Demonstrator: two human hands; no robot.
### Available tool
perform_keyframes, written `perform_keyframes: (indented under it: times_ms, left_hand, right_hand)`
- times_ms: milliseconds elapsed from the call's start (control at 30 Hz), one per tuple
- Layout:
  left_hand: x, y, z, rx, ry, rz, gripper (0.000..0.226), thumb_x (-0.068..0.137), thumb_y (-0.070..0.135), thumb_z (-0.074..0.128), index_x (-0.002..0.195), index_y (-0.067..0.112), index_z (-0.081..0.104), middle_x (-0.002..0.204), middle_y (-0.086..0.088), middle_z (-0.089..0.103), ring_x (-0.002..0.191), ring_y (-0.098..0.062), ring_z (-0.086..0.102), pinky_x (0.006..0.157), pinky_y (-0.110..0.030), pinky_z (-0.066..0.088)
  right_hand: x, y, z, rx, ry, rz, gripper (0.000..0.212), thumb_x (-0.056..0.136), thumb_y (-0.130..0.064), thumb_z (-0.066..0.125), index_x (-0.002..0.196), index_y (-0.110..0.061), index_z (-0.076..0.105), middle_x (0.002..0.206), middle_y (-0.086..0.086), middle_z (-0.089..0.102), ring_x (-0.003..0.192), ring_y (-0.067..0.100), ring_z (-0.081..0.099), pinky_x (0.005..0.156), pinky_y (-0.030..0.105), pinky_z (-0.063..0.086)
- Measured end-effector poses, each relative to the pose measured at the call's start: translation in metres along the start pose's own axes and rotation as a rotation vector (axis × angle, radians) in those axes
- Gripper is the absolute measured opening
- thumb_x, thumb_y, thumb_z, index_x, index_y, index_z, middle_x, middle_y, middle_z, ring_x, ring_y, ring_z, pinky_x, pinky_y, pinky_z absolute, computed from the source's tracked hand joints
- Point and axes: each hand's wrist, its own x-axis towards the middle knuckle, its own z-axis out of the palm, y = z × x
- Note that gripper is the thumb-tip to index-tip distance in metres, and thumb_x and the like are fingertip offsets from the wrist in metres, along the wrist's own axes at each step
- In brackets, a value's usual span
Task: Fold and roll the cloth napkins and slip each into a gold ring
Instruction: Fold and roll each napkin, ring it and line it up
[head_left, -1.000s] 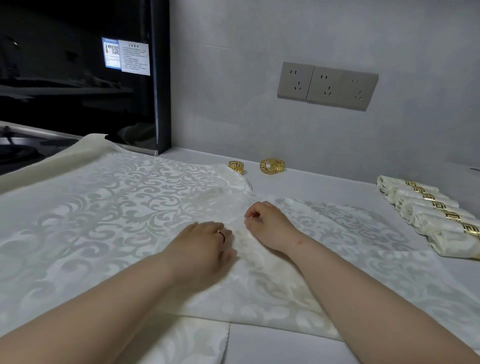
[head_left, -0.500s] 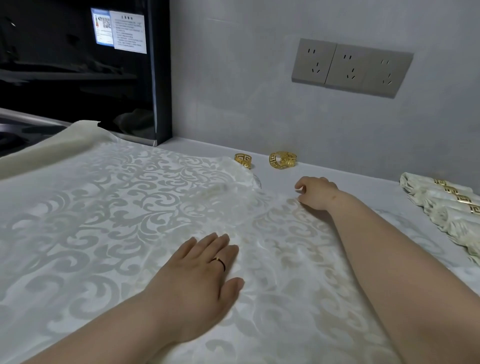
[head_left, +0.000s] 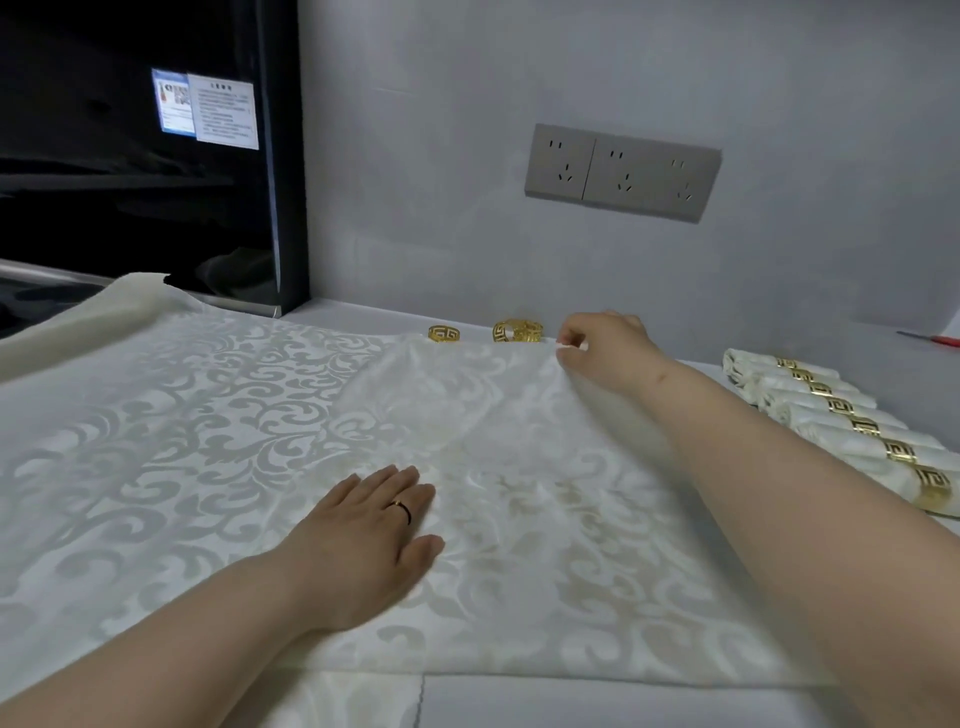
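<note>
Napkin (head_left: 519, 467) flat on counter (head_left: 649, 701), gold rings (head_left: 518, 331) at its far edge
Your left hand (head_left: 363, 530) presses it open-palmed; your right hand (head_left: 608, 353) pinches the corner beside the rings

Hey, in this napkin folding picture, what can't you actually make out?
Head view, the only one:
1. The labels on the black appliance: print too small to read.
2. The red object by the wall: cut off by the right edge, so unidentifiable.
3. Corner of the napkin pinched by the right hand: the grip hides how many layers are held.
4. Part of the napkin under the left hand: the flat palm covers it.
</note>
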Motion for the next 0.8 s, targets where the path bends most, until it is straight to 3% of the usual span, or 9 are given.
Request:
perform_keyframes:
  times_ms: [100, 167, 300, 367, 433, 533, 667, 733, 800]
  left_hand:
    - [-0.006, 0.004, -0.008, -0.056, 0.305, 0.019, 0.076, 0.078, 0.067, 0.025, 0.137, 0.020, 0.036, 0.143, 0.007, 0.037, 0.132, -0.013, 0.035, 0.107, -0.021, 0.023]
    - [-0.008, 0.003, -0.013, 0.047, 0.655, 0.031, 0.055, 0.079, 0.048, 0.049, 0.122, 0.014, 0.052, 0.120, -0.002, 0.058, 0.109, -0.023, 0.058, 0.094, -0.028, 0.041]
    - [-0.014, -0.002, -0.026, 0.113, 0.937, -0.017, 0.090, 0.045, 0.020, 0.089, 0.121, 0.008, 0.043, 0.113, -0.016, 0.053, 0.103, -0.031, 0.042, 0.097, -0.036, 0.023]
    - [-0.020, -0.004, -0.032, 0.213, 0.905, -0.009, 0.099, 0.034, 0.016, 0.091, 0.122, 0.007, 0.047, 0.113, -0.018, 0.058, 0.106, -0.030, 0.042, 0.109, -0.033, 0.008]
    - [-0.025, -0.008, -0.029, 0.329, 0.805, 0.005, 0.080, 0.028, 0.014, 0.092, 0.104, 0.006, 0.066, 0.100, -0.017, 0.068, 0.100, -0.034, 0.059, 0.109, -0.035, 0.009]
    - [-0.034, -0.017, -0.024, 0.457, 0.727, 0.084, 0.018, 0.045, 0.009, 0.080, 0.058, 0.016, 0.071, 0.073, -0.005, 0.071, 0.075, -0.028, 0.070, 0.088, -0.039, 0.027]
    - [-0.051, -0.016, -0.021, 0.416, 0.619, 0.196, 0.017, 0.056, 0.010, 0.057, 0.052, 0.020, 0.070, 0.061, 0.009, 0.068, 0.056, -0.013, 0.066, 0.067, -0.020, 0.040]
    - [-0.059, -0.009, -0.022, 0.394, 0.518, 0.220, 0.030, 0.058, 0.016, 0.040, 0.050, 0.024, 0.068, 0.058, 0.013, 0.066, 0.048, -0.009, 0.062, 0.047, -0.012, 0.043]
    - [-0.065, -0.009, -0.019, 0.389, 0.409, 0.209, 0.019, 0.052, 0.015, 0.049, 0.047, 0.025, 0.064, 0.053, 0.016, 0.061, 0.041, -0.008, 0.057, 0.037, -0.008, 0.028]
  right_hand:
    - [-0.029, -0.011, -0.025, 0.041, 0.055, -0.089, 0.011, 0.089, -0.017, 0.052, 0.094, -0.015, 0.061, 0.104, 0.006, 0.064, 0.109, 0.022, 0.046, 0.092, 0.021, 0.019]
    - [-0.052, -0.017, -0.036, 0.022, 0.052, -0.137, 0.011, 0.089, -0.019, 0.054, 0.096, -0.018, 0.062, 0.104, 0.006, 0.061, 0.110, 0.024, 0.043, 0.090, 0.020, 0.019]
    - [-0.102, -0.025, -0.044, -0.039, 0.002, -0.259, 0.012, 0.089, -0.023, 0.052, 0.091, -0.019, 0.062, 0.083, -0.009, 0.052, 0.099, 0.015, 0.041, 0.086, 0.014, 0.013]
    - [-0.127, -0.033, -0.038, -0.125, 0.074, -0.316, 0.022, 0.080, -0.027, 0.046, 0.076, -0.017, 0.066, 0.071, -0.009, 0.058, 0.085, 0.015, 0.053, 0.089, 0.023, 0.021]
    - [-0.147, -0.031, -0.029, -0.144, 0.126, -0.367, 0.024, 0.067, -0.030, 0.041, 0.056, -0.022, 0.062, 0.053, -0.010, 0.058, 0.065, 0.012, 0.057, 0.083, 0.029, 0.035]
    - [-0.172, -0.023, -0.016, -0.166, 0.081, -0.382, 0.020, 0.069, -0.029, 0.042, 0.055, -0.027, 0.057, 0.052, -0.013, 0.056, 0.072, 0.005, 0.048, 0.092, 0.027, 0.025]
    - [-0.195, -0.015, -0.002, -0.373, 0.040, -0.426, 0.031, 0.069, -0.038, 0.035, 0.049, -0.032, 0.059, 0.044, -0.017, 0.051, 0.059, 0.005, 0.058, 0.088, 0.037, 0.048]
    - [-0.199, -0.013, 0.003, -0.412, 0.059, -0.364, 0.041, 0.074, -0.044, 0.031, 0.044, -0.030, 0.056, 0.042, -0.014, 0.049, 0.056, 0.007, 0.057, 0.088, 0.034, 0.038]
    - [-0.199, -0.015, -0.003, -0.458, 0.024, -0.264, 0.056, 0.082, -0.048, 0.018, 0.058, -0.027, 0.064, 0.058, -0.011, 0.060, 0.072, 0.015, 0.059, 0.083, 0.033, 0.022]
